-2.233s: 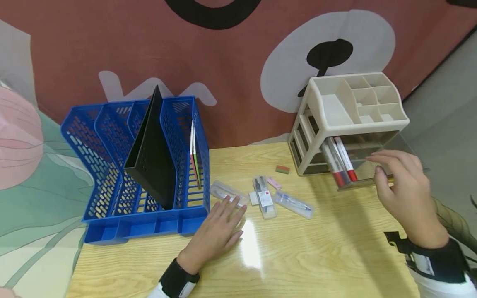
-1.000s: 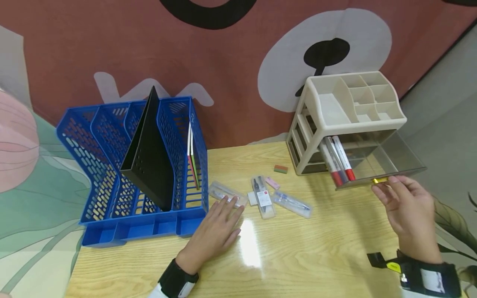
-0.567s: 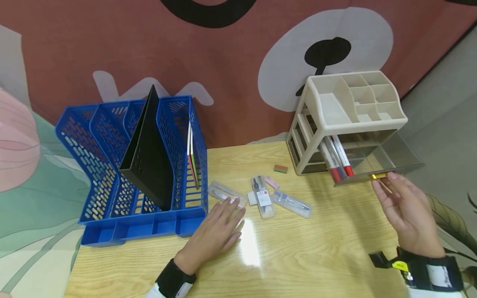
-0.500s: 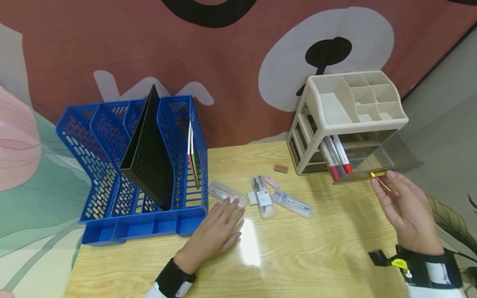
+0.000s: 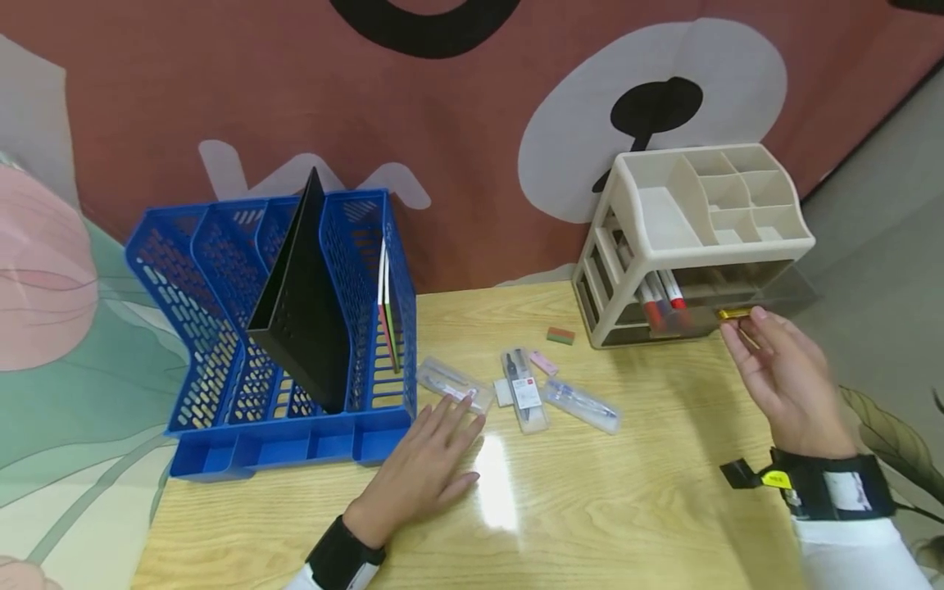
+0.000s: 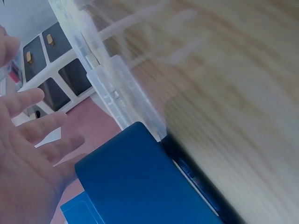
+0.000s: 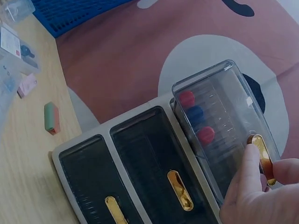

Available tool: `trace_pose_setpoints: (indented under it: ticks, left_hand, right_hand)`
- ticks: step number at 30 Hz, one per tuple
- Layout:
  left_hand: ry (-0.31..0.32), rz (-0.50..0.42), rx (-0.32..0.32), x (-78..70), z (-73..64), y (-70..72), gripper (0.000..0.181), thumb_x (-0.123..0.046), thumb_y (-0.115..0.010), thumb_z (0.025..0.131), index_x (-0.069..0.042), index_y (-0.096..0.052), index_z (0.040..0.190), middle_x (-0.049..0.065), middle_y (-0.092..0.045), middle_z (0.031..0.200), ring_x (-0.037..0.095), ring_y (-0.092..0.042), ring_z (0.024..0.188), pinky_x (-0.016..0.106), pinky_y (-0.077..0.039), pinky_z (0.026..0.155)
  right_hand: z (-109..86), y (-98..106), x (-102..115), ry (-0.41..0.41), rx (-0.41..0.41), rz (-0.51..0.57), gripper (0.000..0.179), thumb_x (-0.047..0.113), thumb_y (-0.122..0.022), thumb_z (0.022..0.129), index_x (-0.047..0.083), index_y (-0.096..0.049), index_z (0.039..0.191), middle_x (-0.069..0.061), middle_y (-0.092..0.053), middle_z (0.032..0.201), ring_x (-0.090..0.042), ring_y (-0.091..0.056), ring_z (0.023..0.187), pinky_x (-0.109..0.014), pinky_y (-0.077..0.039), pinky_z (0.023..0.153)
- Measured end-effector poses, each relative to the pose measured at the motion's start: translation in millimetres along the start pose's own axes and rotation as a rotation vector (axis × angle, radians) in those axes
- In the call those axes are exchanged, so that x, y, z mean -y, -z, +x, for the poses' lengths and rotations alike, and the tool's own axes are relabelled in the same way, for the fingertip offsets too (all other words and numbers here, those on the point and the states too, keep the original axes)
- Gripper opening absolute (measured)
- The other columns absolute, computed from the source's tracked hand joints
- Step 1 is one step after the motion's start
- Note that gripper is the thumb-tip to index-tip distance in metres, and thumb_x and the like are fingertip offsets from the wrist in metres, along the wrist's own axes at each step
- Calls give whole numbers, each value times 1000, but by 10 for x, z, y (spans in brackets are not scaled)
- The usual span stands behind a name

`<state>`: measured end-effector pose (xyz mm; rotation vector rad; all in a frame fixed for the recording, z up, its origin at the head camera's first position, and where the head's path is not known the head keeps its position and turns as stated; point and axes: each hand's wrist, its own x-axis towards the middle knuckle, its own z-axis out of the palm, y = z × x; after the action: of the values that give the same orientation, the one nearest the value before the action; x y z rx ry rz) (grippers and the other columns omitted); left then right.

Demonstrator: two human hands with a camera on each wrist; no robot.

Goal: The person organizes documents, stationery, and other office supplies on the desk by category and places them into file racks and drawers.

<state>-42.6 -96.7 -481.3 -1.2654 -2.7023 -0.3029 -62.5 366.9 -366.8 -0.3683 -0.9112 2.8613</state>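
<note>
Holding, in right hand (image 5: pixel 792 381), gold handle (image 7: pixel 262 156) of clear drawer (image 7: pixel 233 107), partly out past front edge of white organizer (image 5: pixel 726 254). Resting left hand (image 5: pixel 416 471), straight-fingered, at edge of pen case (image 5: pixel 445 380) beside blue rack (image 5: pixel 295 447), with room on tabletop (image 5: pixel 590 508) between hands. Counted: three markers (image 5: pixel 671 287) inside drawer, three pen cases, one pink block (image 5: pixel 543 362), one green-and-orange block (image 5: pixel 560 335). Visible from right wrist, hidden from head: handles (image 7: pixel 180 190) of two lower drawers (image 7: pixel 152 154).

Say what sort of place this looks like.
Probably a desk set up for stationery, perhaps at home or in an office; the wider room is out of view. A wood-grain table bears a blue file rack and a white drawer organizer with markers.
</note>
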Motion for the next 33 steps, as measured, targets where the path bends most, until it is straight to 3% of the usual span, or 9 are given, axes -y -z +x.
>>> trace_pose_setpoints:
  ticks: [8, 14, 21, 27, 33]
  left_hand:
    - [11, 10, 23, -13, -64, 36, 74, -54, -51, 93, -14, -32, 153, 18, -31, 158, 40, -26, 142, 58, -32, 112]
    - [44, -1, -1, -2, -117, 72, 73, -54, -52, 93, -15, -33, 152, 18, -33, 156, 41, -28, 141, 59, -35, 110]
    - [52, 0, -1, -6, -146, 90, 73, -54, -53, 92, -14, -35, 151, 18, -33, 157, 39, -27, 142, 58, -34, 110]
    - [56, 1, -9, -10, -166, 88, 72, -52, -54, 92, -14, -37, 150, 18, -31, 157, 39, -28, 142, 58, -34, 110]
    - [68, 5, -5, -16, -166, 97, 70, -51, -54, 93, -14, -36, 151, 16, -28, 159, 38, -27, 142, 57, -33, 112]
  right_hand:
    - [219, -61, -3, -6, -52, -35, 29, 0, -59, 93, 2, -54, 122, -9, -53, 119, -21, -59, 109, -31, -52, 96]
    - [379, -99, -39, 18, -57, -85, 21, 1, -63, 90, -1, -56, 110, -13, -60, 103, -23, -65, 97, -29, -55, 91]
    - [476, -114, -45, 48, -90, -238, 29, 9, -69, 86, 3, -56, 111, -10, -63, 100, -21, -69, 92, -28, -58, 83]
    - [587, -133, -72, 120, -110, -352, 31, 13, -73, 83, 4, -55, 107, -8, -64, 93, -23, -71, 75, -32, -63, 66]
    - [603, -143, -69, 159, -138, -482, 37, 21, -75, 81, 5, -56, 108, -6, -64, 93, -20, -70, 66, -28, -61, 57]
